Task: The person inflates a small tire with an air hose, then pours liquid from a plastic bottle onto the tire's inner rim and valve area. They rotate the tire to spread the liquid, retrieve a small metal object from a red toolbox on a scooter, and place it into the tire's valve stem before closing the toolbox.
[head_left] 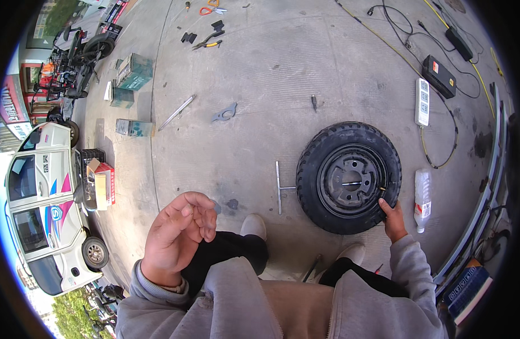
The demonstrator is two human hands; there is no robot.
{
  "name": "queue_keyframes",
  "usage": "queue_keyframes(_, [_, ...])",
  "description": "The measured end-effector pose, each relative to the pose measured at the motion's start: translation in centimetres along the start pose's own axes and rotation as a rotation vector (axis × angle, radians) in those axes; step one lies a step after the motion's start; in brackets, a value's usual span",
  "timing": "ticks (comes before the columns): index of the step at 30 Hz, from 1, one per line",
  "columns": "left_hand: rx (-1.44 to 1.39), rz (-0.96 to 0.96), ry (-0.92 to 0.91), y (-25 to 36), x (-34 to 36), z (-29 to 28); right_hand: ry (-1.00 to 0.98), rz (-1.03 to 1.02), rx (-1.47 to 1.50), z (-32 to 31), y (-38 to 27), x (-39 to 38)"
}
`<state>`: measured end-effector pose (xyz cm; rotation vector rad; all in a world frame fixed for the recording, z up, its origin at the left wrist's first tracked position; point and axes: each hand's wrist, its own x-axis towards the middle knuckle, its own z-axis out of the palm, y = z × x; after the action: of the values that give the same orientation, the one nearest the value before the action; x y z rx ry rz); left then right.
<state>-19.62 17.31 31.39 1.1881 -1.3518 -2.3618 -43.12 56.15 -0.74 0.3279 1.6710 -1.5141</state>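
A black tire on a dark wheel rim (328, 210) lies flat on the ground in front of me. My right hand (393, 220) grips its near right edge, thumb on the sidewall and fingers hidden underneath. Close to that thumb, a short brass-coloured valve stem (382, 188) pokes out by the rim. My left hand (178, 237) is raised in front of my left knee, apart from the tire. Its fingers curl in toward the thumb; whether something small sits between them I cannot make out. Left of the tire lies a T-shaped metal wrench (279, 189).
On the right are a plastic bottle (422, 198), a white power strip (422, 101) and a black charger box (439, 76) with cables. Pliers (208, 44), a grey clamp-like tool (224, 112) and a metal bar (177, 112) lie farther off. Boxes (134, 72) and a white van (48, 198) stand left.
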Motion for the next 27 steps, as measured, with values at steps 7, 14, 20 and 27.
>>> queue_keyframes(7, [0.206,-0.084,-0.179,-0.3,0.8,0.5,-0.069,-0.133,0.137,2.9,-5.7,-2.7])
queue_keyframes(14, [1.207,0.505,-0.271,-2.8,15.3,4.1,-0.008,-0.433,-0.15,6.7,-9.9,-4.9])
queue_keyframes(20, [1.227,0.485,-0.54,-5.2,20.8,5.5,-0.156,-0.654,-0.468,8.3,-11.2,-7.6])
queue_keyframes(27, [0.944,0.604,-0.502,-1.5,16.4,7.9,-0.105,-1.052,-0.746,6.0,-20.7,-10.5])
